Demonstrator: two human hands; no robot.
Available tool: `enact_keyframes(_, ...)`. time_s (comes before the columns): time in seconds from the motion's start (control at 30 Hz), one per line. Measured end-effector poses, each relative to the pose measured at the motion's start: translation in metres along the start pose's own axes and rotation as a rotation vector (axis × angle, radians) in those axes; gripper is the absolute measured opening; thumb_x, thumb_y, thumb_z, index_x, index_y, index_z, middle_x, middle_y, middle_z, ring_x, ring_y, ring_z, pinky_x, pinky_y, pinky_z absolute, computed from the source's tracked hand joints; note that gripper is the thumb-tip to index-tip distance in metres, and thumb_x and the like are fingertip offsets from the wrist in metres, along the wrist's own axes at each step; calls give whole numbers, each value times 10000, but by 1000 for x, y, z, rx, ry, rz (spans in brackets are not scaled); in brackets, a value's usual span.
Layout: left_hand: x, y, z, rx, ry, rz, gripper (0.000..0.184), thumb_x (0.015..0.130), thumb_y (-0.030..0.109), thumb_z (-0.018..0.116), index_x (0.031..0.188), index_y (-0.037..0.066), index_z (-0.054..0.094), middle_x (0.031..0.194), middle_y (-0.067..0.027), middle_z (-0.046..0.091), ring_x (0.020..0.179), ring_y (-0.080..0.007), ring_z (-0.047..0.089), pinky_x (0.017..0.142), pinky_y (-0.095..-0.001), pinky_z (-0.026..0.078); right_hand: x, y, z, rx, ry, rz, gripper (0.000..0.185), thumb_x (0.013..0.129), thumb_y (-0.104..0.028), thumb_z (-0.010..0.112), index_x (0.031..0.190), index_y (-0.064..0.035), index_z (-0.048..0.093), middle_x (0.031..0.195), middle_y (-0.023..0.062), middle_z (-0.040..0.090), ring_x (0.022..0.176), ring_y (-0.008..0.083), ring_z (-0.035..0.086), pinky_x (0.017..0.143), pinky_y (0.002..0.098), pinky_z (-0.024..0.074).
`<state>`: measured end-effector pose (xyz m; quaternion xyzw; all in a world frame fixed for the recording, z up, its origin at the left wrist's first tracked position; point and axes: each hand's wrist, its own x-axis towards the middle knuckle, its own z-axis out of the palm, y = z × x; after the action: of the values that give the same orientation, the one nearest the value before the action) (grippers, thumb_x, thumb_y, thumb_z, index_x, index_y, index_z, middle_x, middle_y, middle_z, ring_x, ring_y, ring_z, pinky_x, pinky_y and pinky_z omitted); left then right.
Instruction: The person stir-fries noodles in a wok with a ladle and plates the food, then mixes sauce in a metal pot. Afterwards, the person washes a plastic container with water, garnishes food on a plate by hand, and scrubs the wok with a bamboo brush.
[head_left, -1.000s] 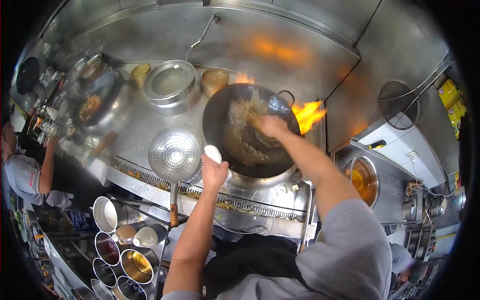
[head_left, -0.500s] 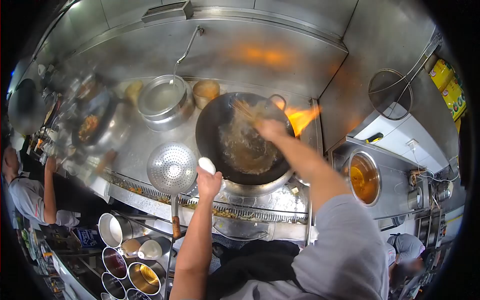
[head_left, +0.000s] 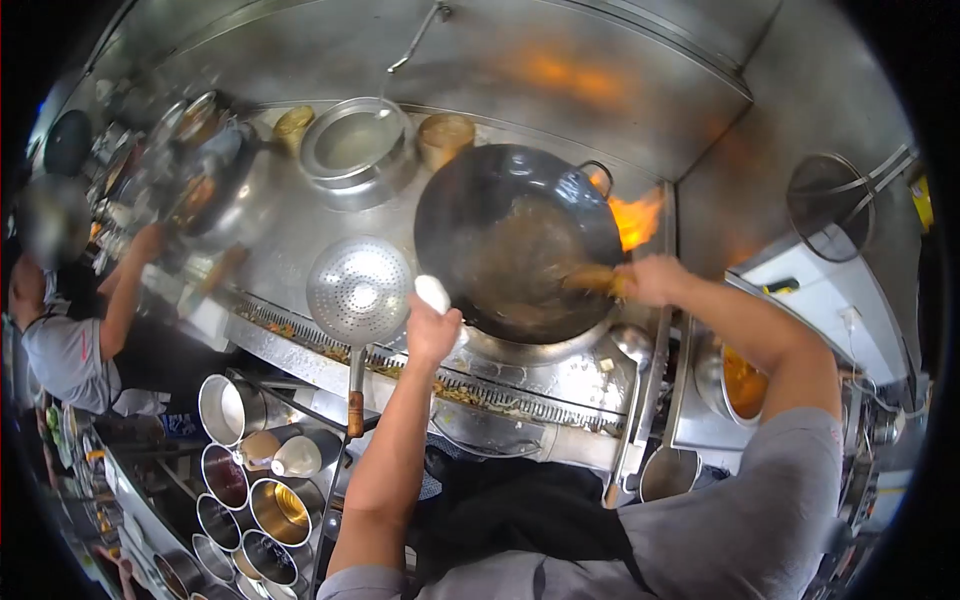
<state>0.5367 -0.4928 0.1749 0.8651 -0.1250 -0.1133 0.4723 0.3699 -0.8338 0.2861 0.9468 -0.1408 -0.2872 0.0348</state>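
Note:
A large dark wok [head_left: 455, 215] sits on the burner with murky liquid blurred in its bottom. My left hand [head_left: 433, 334] is closed round a folded white cloth [head_left: 432, 293] at the wok's near-left rim; whether a handle lies under the cloth is hidden. At the right side of the wok, my right hand [head_left: 655, 281] grips a bamboo wok brush [head_left: 590, 278], its bristles pointing left into the bowl. Flames [head_left: 637, 218] rise beyond the right rim, close to the right hand.
A perforated skimmer [head_left: 360, 285] lies left of the wok. A ladle [head_left: 632, 345] rests at the right. Behind stands a metal pot [head_left: 352, 150]. Several seasoning containers [head_left: 285, 508] are at lower left. Another person [head_left: 70, 345] works at far left. An orange-filled bowl [head_left: 742, 385] stands right.
The brush in my right hand has moved from the wok's far side to its right side. The wok is tilted more, and the liquid looks lower. The camera view has shifted.

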Motion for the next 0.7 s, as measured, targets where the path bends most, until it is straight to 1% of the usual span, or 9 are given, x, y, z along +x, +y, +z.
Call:
enact_keyframes(0.1, 6, -5, -2, -23, -18, -23, 632, 730, 177, 660, 1216, -88, 355, 1057, -339, 597, 1028, -457, 591, 921, -448, 451, 106, -14, -19, 160, 243, 158, 469, 918, -444, 469, 1342, -247, 514, 1081, 197, 662, 969, 365, 648, 865, 502, 508)
enact_keyframes(0.2, 3, -10, -4, -2, 5, -27, 636, 732, 188, 676, 1225, -74, 370, 1056, -304, 610, 1019, -440, 600, 915, -441, 457, 147, -110, 2, 541, 451, 293, 473, 917, -402, 486, 1366, -255, 479, 1040, 178, 680, 945, 404, 648, 826, 506, 513)
enact_keyframes(0.27, 9, -23, 0, -109, -185, -134, 620, 738, 206, 696, 1220, -56, 407, 1030, -244, 636, 982, -375, 628, 884, -410, 478, 148, -147, 28, 670, 474, 261, 502, 926, -395, 477, 1406, -256, 430, 1077, 201, 664, 987, 404, 635, 863, 503, 499)
enact_keyframes(0.3, -3, 3, -15, -211, -151, -88, 639, 739, 253, 739, 1218, -42, 435, 1028, -200, 644, 958, -300, 638, 860, -376, 488, 138, -154, 32, 690, 444, 234, 511, 926, -399, 478, 1411, -250, 427, 1099, 211, 653, 1012, 406, 624, 881, 501, 491)
enact_keyframes(0.4, -4, -1, -19, -385, -136, -157, 643, 742, 291, 767, 1203, -27, 452, 1051, -191, 639, 958, -249, 634, 845, -356, 492, 82, -160, 31, 618, 332, 90, 528, 925, -412, 476, 1418, -232, 422, 1157, 217, 628, 1058, 413, 600, 914, 496, 473)
enact_keyframes(0.47, -4, 12, -15, -388, -91, -262, 653, 741, 312, 776, 1202, -12, 445, 1057, -209, 640, 973, -314, 637, 860, -393, 489, 34, -146, 26, 567, 243, -42, 526, 918, -424, 482, 1401, -219, 453, 1163, 193, 633, 1057, 411, 599, 919, 486, 474)
enact_keyframes(0.57, 4, -8, 14, -76, 115, -64, 699, 744, 319, 739, 1232, -4, 358, 1042, -301, 625, 1002, -474, 598, 902, -483, 462, -16, -103, 29, 393, 102, -116, 520, 918, -449, 514, 1362, -179, 510, 1153, 192, 642, 1081, 397, 591, 946, 450, 461)
enact_keyframes(0.63, 3, -7, 9, -66, 60, -86, 680, 744, 297, 716, 1223, -9, 343, 1042, -318, 618, 1007, -476, 595, 908, -485, 460, -18, -79, 26, 312, 89, -159, 510, 910, -444, 537, 1342, -171, 537, 1128, 191, 654, 1068, 395, 600, 946, 436, 464)
enact_keyframes(0.7, 1, 1, 1, -38, -11, -117, 618, 741, 240, 659, 1189, -21, 324, 1043, -349, 603, 1014, -487, 586, 920, -493, 456, -2, -68, 17, 374, 116, -325, 445, 904, -384, 580, 1293, -169, 591, 976, 176, 696, 839, 345, 681, 775, 423, 542)
